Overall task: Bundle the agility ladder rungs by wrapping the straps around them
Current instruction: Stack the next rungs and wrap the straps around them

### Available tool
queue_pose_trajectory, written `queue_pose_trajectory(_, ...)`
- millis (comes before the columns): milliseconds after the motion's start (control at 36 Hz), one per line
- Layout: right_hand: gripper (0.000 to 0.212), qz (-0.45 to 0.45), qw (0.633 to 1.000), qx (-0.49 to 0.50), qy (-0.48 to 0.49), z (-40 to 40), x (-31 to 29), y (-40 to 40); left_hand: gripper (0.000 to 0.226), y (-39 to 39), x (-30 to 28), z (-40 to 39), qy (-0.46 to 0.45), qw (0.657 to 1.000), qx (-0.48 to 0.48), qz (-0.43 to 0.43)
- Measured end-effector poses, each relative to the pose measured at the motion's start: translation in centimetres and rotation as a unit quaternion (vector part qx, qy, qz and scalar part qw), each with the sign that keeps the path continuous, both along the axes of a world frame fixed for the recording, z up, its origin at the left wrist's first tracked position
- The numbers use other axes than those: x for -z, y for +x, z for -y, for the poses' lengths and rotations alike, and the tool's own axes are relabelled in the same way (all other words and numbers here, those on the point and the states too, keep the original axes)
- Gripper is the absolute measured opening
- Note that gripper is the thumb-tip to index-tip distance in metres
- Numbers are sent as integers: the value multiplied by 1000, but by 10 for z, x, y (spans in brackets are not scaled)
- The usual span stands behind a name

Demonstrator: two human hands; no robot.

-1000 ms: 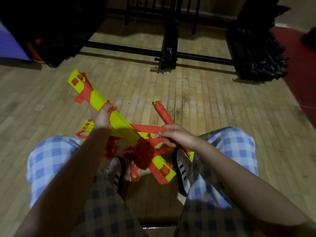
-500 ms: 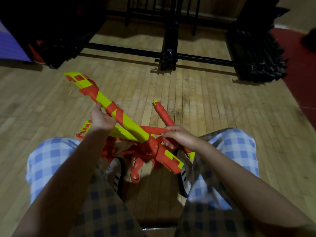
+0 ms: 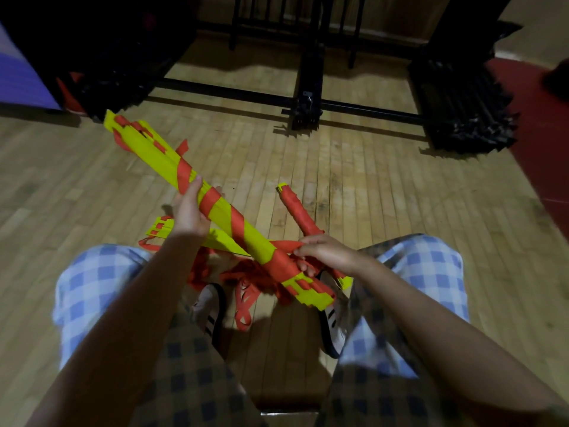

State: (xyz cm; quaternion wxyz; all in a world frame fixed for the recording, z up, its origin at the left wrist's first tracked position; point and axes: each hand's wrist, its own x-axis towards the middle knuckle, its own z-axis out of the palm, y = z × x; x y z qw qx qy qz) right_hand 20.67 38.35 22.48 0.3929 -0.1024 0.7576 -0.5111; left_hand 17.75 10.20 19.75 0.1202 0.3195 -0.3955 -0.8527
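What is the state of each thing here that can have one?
Rung bundle: held up at a slant, partly wrapped in strap.
Strap: pulled tight across the bundle.
Second bundle: fully wrapped, lying on the floor.
Loose straps: tangled between the shoes.
Left hand: grips the rung bundle.
Right hand: pinches the strap.

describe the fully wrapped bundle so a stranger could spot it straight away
Start at the wooden floor between the knees. Just beyond the right hand a short stick pokes up and away. Unlike the long yellow bundle with spiral orange bands, it is covered almost wholly in orange.
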Motion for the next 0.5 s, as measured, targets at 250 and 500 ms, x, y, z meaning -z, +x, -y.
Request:
queue_pose_trajectory(250,30,-18,998,-42,47,-4,4,2,35,8,-9,-5,-83,995,-37,-46)
queue_pose_trajectory(500,27,-30,997,-48,54,-13,3,-1,22,1,-5,1,-200,974,-108,24)
